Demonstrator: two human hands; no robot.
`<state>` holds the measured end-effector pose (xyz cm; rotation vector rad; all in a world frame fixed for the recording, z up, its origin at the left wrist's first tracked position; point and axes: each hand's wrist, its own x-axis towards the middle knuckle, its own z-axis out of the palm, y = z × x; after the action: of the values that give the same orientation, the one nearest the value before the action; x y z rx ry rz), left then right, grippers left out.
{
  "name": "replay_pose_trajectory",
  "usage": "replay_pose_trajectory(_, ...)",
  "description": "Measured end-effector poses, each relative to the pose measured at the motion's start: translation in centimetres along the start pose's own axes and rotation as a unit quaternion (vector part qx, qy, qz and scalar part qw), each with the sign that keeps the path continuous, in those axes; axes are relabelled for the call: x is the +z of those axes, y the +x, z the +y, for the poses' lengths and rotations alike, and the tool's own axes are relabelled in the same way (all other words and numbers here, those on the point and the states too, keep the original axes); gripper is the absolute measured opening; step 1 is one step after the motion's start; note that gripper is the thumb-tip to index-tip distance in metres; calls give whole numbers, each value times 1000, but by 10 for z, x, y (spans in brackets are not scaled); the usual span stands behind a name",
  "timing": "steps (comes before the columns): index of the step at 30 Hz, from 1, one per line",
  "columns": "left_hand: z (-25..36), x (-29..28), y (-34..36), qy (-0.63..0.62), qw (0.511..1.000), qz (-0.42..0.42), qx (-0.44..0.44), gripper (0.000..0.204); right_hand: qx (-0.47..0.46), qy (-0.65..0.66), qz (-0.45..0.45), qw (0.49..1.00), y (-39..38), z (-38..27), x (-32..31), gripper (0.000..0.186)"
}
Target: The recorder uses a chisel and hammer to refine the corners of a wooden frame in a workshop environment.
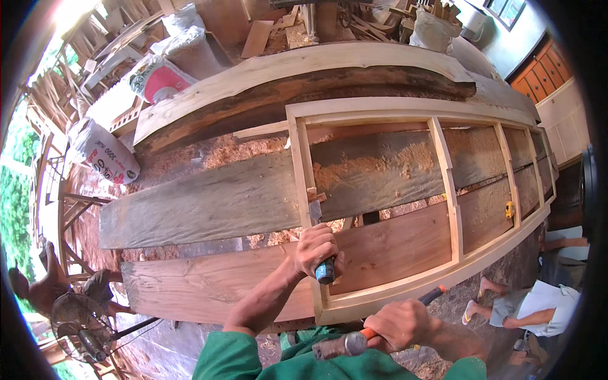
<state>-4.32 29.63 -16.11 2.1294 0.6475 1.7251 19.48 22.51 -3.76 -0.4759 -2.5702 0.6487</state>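
My left hand [313, 249] is wrapped round the dark handle of a chisel [325, 271]. The chisel's blade rests at the left end rail of a light wooden frame [454, 218], beside small curled wood chips [316, 196]. Close to my body, my right hand [405, 324] grips a hammer [342, 347] by its orange and black handle. The hammer's metal head points left, apart from the chisel. The frame has several crosspieces and lies over long, rough wooden planks [202, 209].
A yellow tape measure [510, 209] sits by a crosspiece at the right. Behind the frame lies a long, rough-edged slab [354, 57]. Filled sacks [101, 152] stand at the left, near a fan [79, 323]. Other people are at the far left and right [538, 304].
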Motion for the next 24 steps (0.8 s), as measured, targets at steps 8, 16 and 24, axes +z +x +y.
replay_pose_trajectory(8,-10,-1,-2,-18,1000,-9,0,21,116,5,9,993,7,36,28,33)
replay_pose_trajectory(16,-7,8,-13,17,1000,11,4,17,107,-47,-37,992,0,45,31,36)
replay_pose_trajectory(24,-7,11,-9,30,999,26,20,19,53,-53,-57,996,-9,46,32,37)
